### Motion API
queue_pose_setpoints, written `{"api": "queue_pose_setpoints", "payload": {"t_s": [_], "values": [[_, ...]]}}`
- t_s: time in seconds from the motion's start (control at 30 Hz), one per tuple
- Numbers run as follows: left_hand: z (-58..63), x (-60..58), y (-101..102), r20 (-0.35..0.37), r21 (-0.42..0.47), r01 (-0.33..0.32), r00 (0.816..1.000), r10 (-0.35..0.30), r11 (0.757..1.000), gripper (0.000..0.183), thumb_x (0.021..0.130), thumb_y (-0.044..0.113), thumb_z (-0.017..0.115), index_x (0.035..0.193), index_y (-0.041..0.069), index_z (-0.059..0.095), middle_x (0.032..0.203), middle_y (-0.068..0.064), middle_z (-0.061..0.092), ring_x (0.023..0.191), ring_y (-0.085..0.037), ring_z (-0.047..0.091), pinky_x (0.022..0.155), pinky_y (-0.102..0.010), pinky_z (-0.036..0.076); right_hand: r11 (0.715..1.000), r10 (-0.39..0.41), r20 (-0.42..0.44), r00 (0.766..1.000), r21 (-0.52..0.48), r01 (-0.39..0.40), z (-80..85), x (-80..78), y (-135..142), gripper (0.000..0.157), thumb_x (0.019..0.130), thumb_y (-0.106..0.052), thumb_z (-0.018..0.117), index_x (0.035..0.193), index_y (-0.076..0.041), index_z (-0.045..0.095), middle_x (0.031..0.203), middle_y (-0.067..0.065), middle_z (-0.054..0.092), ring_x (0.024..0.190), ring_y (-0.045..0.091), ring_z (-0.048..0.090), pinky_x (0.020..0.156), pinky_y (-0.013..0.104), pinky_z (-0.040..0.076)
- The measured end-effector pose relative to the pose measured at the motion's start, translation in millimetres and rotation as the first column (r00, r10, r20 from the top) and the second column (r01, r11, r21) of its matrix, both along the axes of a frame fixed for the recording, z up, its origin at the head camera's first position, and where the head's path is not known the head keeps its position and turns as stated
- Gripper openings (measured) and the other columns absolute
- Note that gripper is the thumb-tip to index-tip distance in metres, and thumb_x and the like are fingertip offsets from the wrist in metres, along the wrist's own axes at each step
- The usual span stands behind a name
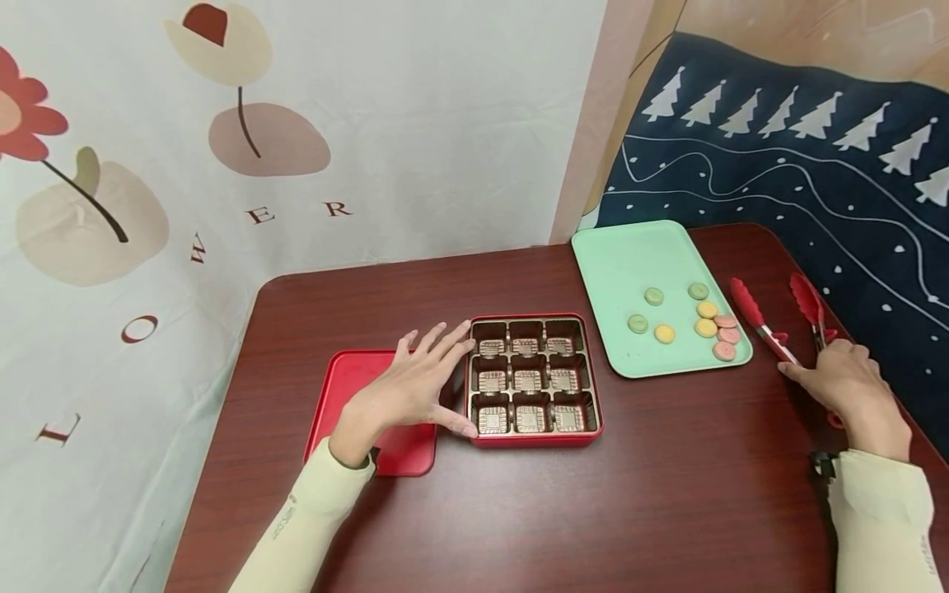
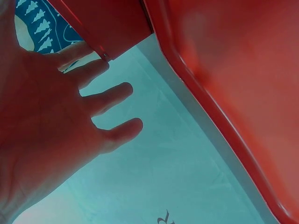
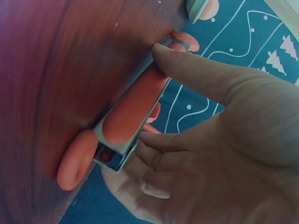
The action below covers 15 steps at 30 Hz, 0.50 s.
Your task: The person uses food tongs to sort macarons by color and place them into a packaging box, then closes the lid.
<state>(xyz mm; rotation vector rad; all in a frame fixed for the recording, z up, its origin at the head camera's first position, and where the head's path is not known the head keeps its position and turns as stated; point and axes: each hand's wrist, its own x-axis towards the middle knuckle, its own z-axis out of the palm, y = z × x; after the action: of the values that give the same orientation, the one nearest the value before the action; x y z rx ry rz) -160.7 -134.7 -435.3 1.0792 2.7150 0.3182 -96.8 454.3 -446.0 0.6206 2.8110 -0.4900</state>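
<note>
My left hand [image 1: 408, 391] spreads its fingers along the left side of a red box [image 1: 535, 441], with the fingertips and thumb at its rim. Inside the box sits a gold-brown insert [image 1: 527, 366] divided into square compartments. Partly beneath the left hand lies a flat red lid [image 1: 408, 458]; it also shows large in the left wrist view. Over at the right, my right hand [image 1: 853, 391] holds red-tipped metal tongs [image 3: 135, 105] by their handle, thumb on one arm and fingers curled behind the other. The tongs' jaws are spread apart; the hand hides much of the handle in the head view.
A mint-green tray [image 1: 626, 255] at the back right bears several small round pieces in green, yellow and pink, such as a yellow piece [image 1: 664, 333]. A flowered cloth [image 1: 445, 148] hangs behind the table, and a dark blue tree-patterned cloth [image 1: 741, 173] stands along the right edge.
</note>
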Motion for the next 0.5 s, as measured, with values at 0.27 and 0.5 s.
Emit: {"api": "queue_pose_setpoints", "payload": {"t_s": [0.27, 0.5], "values": [[0.4, 0.3, 0.3, 0.002, -0.003, -0.002, 1.0, 0.002, 1.0, 0.131, 0.072, 0.077, 0.089, 0.169, 0.006, 0.036, 0.181, -0.009, 0.016, 0.162, -0.045, 0.019, 0.123, -0.073, 0.015, 1.0, 0.008, 0.001, 1.0, -0.005, -0.008, 4.3, 1.3, -3.6, 0.078, 0.107, -0.03, 0.059, 0.116, 0.039, 0.025, 0.102, 0.045, 0.027, 0.079, 0.057, 0.051, 0.075, 0.069, 0.049], [0.9, 0.5, 0.8, 0.001, -0.01, -0.002, 1.0, 0.002, 1.0, 0.132, 0.072, 0.078, 0.089, 0.169, 0.006, 0.036, 0.181, -0.01, 0.015, 0.162, -0.045, 0.019, 0.123, -0.073, 0.015, 0.998, -0.039, 0.059, 0.998, -0.049, 0.042, 8.0, 1.3, -5.6, 0.095, 0.109, -0.038, 0.053, 0.133, 0.042, 0.008, 0.122, 0.059, 0.016, 0.086, 0.063, 0.054, 0.088, 0.078, 0.051]]}}
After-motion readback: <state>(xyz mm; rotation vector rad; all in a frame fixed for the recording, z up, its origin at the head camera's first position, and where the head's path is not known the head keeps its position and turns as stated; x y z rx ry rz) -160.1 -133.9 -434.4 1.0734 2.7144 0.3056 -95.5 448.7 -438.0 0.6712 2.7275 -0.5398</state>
